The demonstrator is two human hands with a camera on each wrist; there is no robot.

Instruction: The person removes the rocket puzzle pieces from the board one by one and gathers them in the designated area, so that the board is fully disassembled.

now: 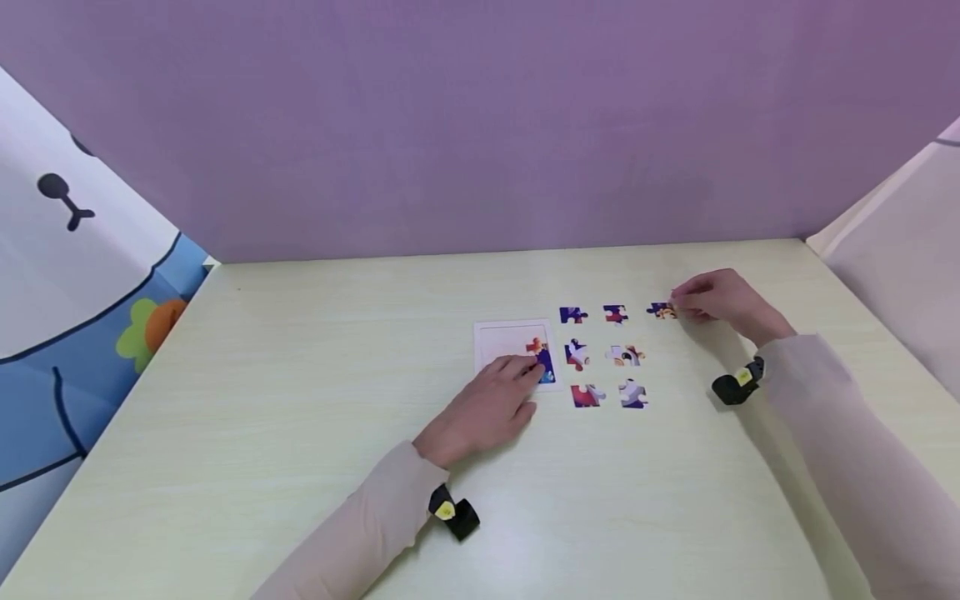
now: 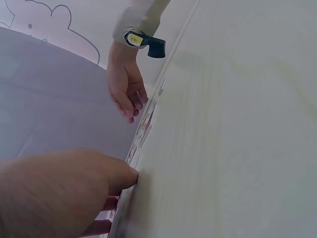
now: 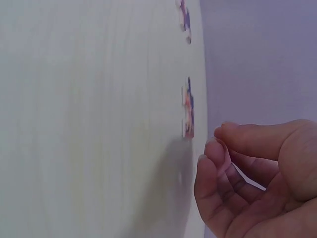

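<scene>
A white puzzle tray [image 1: 501, 342] lies on the pale table [image 1: 300, 417], with a red, orange and blue puzzle piece [image 1: 542, 353] set at its right side. My left hand [image 1: 501, 393] lies flat on the tray, its straight fingertips pressing that piece; in the left wrist view this left hand [image 2: 59, 193] fills the lower left. My right hand [image 1: 711, 298] hovers at the table's far right, fingers loosely curled, fingertips right beside a blue and orange piece [image 1: 662, 311]. In the right wrist view that piece [image 3: 188, 111] lies on the table, a small gap from my right hand [image 3: 218, 148], which holds nothing.
Several loose pieces lie in rows between the hands: [image 1: 573, 314], [image 1: 615, 313], [image 1: 576, 355], [image 1: 625, 356], [image 1: 587, 395], [image 1: 633, 393]. A purple wall [image 1: 480, 125] backs the table. A cartoon-printed panel [image 1: 67, 275] bounds the left side and a white panel [image 1: 900, 250] the right.
</scene>
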